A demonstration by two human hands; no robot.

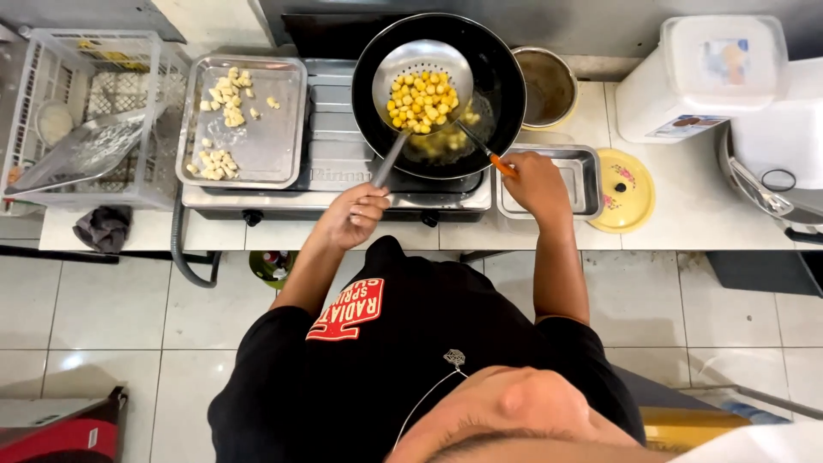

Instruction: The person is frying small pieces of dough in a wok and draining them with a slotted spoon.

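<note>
My left hand (351, 214) grips the long handle of a perforated metal skimmer (426, 57), held above a black wok (506, 86) on a gas stove (334, 163). Several yellow fried pieces (420, 101) lie in the skimmer's bowl. More pieces float in the oil (441, 144) under it. My right hand (536, 182) holds an orange-handled utensil (501, 165) whose metal end reaches into the wok. A steel tray (274, 137) on the stove's left side carries several pale uncooked pieces (227, 90).
A small empty steel tray (591, 176) lies right of the stove, with a yellow lid (630, 193) beside it. Behind stand a metal pot (549, 86) and a white lidded container (703, 77). A plastic basket (26, 120) and a grey rag (103, 227) are at the left.
</note>
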